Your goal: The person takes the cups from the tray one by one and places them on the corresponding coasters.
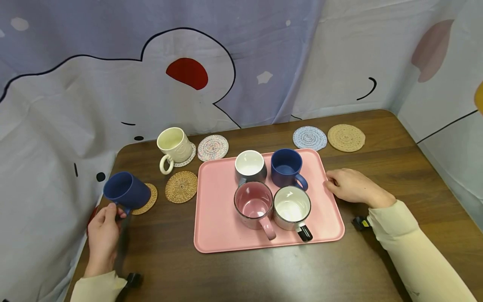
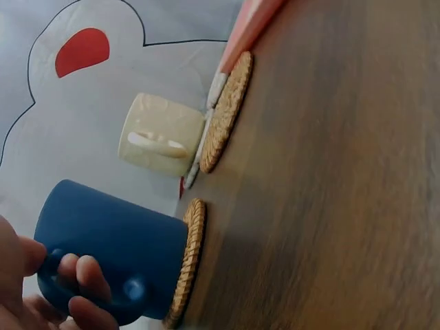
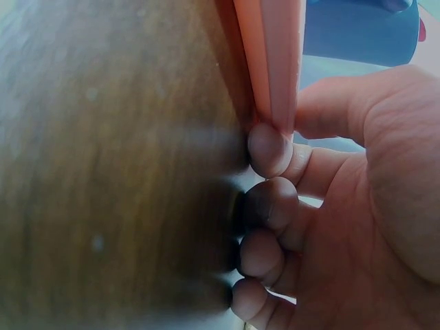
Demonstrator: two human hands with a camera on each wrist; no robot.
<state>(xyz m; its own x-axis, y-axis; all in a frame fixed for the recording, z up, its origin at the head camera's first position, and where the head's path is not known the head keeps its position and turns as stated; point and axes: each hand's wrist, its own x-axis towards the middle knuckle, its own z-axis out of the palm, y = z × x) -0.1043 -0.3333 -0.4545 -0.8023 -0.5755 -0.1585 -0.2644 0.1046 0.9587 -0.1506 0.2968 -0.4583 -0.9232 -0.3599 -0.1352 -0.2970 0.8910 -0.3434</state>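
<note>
My left hand (image 1: 102, 237) grips the handle of a dark blue mug (image 1: 133, 193) at the table's left side. This mug stands over a round woven coaster (image 1: 152, 201); in the left wrist view its base is right at the coaster (image 2: 190, 261). With thumb and index finger, my right hand (image 1: 354, 186) pinches the right edge of a pink tray (image 1: 215, 209). The other fingertips (image 3: 261, 253) rest close to the wood. On the tray stand a second blue mug (image 1: 283, 178), a grey mug with white inside (image 1: 260, 173), a pink mug (image 1: 247, 219) and a black-rimmed white mug (image 1: 284, 222).
A cream mug (image 1: 180, 149) sits on a pale coaster (image 1: 191, 156) at the back left. Beside it lie a speckled coaster (image 1: 213, 147) and a woven one (image 1: 181, 187). Blue (image 1: 310, 138) and tan (image 1: 346, 137) coasters lie behind the tray. A curtain (image 1: 264, 63) hangs along the back edge.
</note>
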